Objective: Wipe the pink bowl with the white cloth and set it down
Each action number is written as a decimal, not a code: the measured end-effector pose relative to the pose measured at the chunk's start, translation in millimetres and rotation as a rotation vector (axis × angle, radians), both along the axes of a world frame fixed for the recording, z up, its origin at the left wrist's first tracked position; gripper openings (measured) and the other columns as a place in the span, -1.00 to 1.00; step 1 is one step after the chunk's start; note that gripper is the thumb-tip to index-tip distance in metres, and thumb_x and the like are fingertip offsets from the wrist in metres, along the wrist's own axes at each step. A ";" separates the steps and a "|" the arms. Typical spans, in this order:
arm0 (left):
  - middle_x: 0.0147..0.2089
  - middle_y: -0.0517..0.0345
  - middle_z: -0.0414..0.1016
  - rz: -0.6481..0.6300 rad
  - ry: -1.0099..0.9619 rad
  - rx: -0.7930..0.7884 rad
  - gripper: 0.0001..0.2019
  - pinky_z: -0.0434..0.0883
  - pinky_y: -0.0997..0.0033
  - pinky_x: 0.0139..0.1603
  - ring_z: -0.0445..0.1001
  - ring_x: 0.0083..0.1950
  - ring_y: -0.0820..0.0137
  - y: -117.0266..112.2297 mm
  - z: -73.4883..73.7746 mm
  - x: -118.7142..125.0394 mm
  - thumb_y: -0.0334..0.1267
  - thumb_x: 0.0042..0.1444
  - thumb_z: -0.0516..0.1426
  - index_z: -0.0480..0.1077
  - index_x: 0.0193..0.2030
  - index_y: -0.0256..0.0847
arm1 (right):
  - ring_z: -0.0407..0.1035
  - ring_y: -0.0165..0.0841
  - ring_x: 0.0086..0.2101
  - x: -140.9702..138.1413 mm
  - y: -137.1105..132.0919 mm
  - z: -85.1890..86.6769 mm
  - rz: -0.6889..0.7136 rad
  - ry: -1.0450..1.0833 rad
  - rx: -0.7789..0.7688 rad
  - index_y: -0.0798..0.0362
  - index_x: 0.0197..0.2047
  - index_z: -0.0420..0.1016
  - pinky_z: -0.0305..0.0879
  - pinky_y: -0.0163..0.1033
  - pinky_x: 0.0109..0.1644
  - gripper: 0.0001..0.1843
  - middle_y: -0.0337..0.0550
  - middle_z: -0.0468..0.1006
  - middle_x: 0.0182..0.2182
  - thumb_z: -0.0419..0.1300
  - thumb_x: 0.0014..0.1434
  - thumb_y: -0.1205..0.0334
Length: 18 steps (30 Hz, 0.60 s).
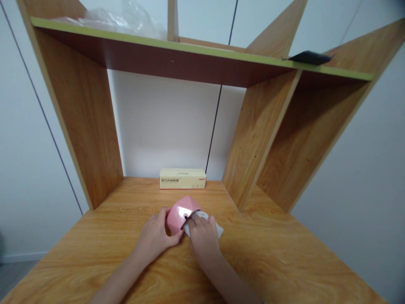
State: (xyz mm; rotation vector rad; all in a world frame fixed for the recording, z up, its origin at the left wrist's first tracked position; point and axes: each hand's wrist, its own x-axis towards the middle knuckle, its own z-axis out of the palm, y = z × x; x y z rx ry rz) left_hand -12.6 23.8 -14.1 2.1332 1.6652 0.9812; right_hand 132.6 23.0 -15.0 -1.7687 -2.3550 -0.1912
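On the wooden desk (284,261), the left hand (156,236) cups the near left side of a pink faceted object (182,211), fingers curled against it and the thumb at its lower edge. The right hand (202,236), fingers bunched together, grips a white cloth (218,230) pressed to the object's right side. The object sits mid-desk. Behind it, a cream box (182,178) lies against the wall. Above, a shelf (190,46) carries clear plastic wrap (126,19) and a black item (310,58)
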 end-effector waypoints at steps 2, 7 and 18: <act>-0.17 -0.01 0.47 -0.031 -0.030 -0.013 -0.57 0.32 0.26 -0.16 0.43 -0.15 0.17 1.0 -1.4 -2.8 -0.10 -0.16 0.15 0.24 -0.14 -0.23 | 0.32 -0.23 -0.24 1.0 -1.3 -0.4 0.051 0.080 -0.049 0.08 -0.16 0.40 -0.06 -0.12 -0.17 -0.74 0.00 0.48 -0.19 0.01 0.08 0.38; -0.12 -0.02 0.44 -0.130 -0.118 -0.054 -0.55 0.32 0.24 -0.12 0.42 -0.13 0.19 3.3 -3.9 -8.9 -0.08 -0.14 0.16 0.21 -0.12 -0.23 | 0.28 -0.33 -0.14 8.0 -1.5 -4.4 0.204 0.349 -0.155 -0.04 -0.17 0.40 -0.06 -0.25 -0.16 -0.72 -0.22 0.48 -0.15 0.04 0.03 0.39; -0.08 -0.03 0.40 -0.224 -0.202 -0.099 -0.50 0.29 0.16 -0.05 0.38 -0.08 0.20 5.0 -12.2 -13.4 -0.02 -0.13 0.16 0.16 -0.07 -0.21 | 0.27 -0.34 -0.20 10.0 -1.4 -3.3 0.230 0.319 -0.174 -0.04 -0.25 0.40 -0.11 -0.24 -0.22 -0.79 -0.23 0.47 -0.19 0.02 0.06 0.35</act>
